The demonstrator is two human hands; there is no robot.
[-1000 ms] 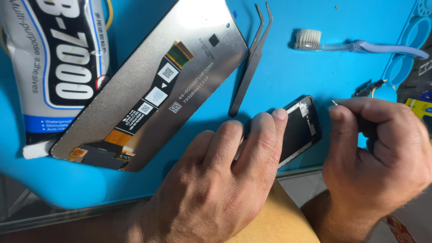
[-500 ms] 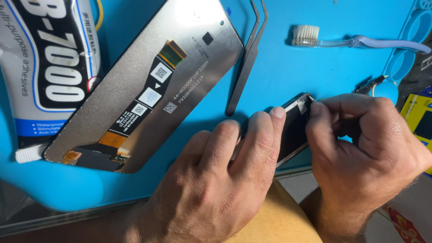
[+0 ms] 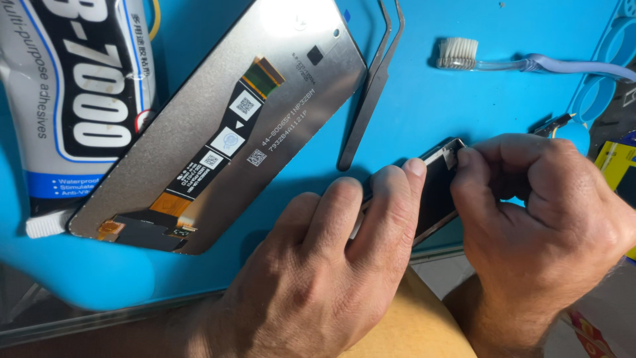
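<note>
phone frame (image 3: pixel 438 192) pinned by left hand (image 3: pixel 331 265) at blue mat (image 3: pixel 424 106) near edge | right hand (image 3: pixel 536 219) pinching its top corner, probably for peeling

Mostly hidden under both hands: dark phone frame (image 3: pixel 437 192). Cut off by picture edges: adhesive tube (image 3: pixel 73 99), toothbrush (image 3: pixel 530 63) handle, tweezers (image 3: pixel 371 93) top.

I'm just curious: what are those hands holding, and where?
A phone body: left hand grips its long edge, right hand fingertips pinch its top corner.
</note>
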